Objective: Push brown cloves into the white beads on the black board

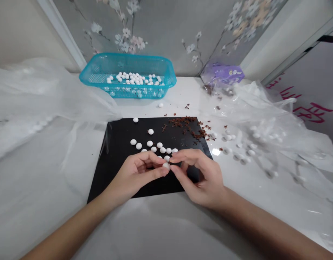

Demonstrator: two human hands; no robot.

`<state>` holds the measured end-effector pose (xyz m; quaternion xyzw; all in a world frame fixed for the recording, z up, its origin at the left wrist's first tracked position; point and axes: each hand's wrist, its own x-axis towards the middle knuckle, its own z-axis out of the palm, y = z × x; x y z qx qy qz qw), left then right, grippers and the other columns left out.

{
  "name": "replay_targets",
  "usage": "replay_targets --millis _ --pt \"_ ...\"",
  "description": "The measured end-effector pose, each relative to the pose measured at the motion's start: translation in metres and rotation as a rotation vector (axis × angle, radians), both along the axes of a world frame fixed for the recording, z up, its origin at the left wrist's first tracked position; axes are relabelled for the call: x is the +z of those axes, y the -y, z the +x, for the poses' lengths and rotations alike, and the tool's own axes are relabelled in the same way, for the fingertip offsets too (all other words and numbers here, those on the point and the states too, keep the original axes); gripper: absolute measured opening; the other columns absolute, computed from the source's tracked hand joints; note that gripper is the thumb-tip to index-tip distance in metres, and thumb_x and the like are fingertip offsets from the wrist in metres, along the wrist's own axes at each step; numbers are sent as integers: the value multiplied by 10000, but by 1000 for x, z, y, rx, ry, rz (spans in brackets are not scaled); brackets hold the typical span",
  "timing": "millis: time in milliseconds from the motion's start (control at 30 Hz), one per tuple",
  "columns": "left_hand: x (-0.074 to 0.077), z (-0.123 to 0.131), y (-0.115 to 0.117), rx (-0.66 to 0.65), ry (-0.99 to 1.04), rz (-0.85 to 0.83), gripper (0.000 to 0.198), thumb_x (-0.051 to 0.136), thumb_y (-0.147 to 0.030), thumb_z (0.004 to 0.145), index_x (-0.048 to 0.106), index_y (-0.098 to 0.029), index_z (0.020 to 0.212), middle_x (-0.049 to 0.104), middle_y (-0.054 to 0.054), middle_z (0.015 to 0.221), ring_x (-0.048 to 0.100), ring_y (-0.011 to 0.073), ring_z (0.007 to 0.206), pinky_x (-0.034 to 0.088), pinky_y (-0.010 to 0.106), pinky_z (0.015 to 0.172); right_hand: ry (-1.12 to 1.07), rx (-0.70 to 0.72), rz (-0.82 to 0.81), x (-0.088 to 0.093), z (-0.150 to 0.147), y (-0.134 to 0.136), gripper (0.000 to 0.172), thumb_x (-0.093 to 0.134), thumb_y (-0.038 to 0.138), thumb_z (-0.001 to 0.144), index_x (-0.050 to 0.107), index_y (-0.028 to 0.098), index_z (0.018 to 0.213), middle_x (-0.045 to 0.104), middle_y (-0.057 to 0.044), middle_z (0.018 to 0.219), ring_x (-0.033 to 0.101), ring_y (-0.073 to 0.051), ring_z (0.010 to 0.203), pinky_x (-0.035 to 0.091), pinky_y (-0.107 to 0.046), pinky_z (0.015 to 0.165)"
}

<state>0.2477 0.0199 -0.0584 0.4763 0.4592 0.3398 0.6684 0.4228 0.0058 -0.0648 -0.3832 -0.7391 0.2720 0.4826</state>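
Observation:
Between the thumb and fingers of my left hand (134, 173) is a small white ball (165, 166). My right hand (203, 177) pinches right beside that ball, its thumb and forefinger nearly touching it; whatever lies between those fingertips is too small to make out. Both hands are over a black mat (112, 166). Just beyond my fingers, several loose white balls (149, 143) lie on the mat. A scatter of small reddish-brown, star-shaped pieces (182, 122) covers its far right corner and spills onto the white table.
A blue plastic basket (128, 92) holding many white balls stands at the back. Clear plastic bags lie on the left (47, 97) and right (277, 122), the right one with white balls in and around it. Behind it sits a purple package (226, 73).

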Motion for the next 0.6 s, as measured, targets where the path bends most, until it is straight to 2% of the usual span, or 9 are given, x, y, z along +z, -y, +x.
replay_targets --millis 133,400,600 --pt "0 -2 0 36 3 3 125 719 -263 683 654 -161 719 676 17 751 623 122 727 497 226 705 -52 69 -34 -1 1 0 365 599 96 766 464 237 1074 617 -22 920 488 -42 448 449 -203 444" --pt "-1 -2 0 2 96 5 35 692 -206 728 699 -202 762 700 -7 786 637 90 763 492 174 736 -91 73 -66 -2 -2 -1 307 608 84 765 479 222 1007 634 -7 866 485 -43 437 417 -195 413" --pt "-6 -5 1 9 55 4 80 694 -225 731 702 -193 804 702 6 773 644 103 746 501 190 732 -111 58 -96 -4 -5 0 254 610 87 770 487 216 951 637 28 752 450 -35 402 358 -167 364"
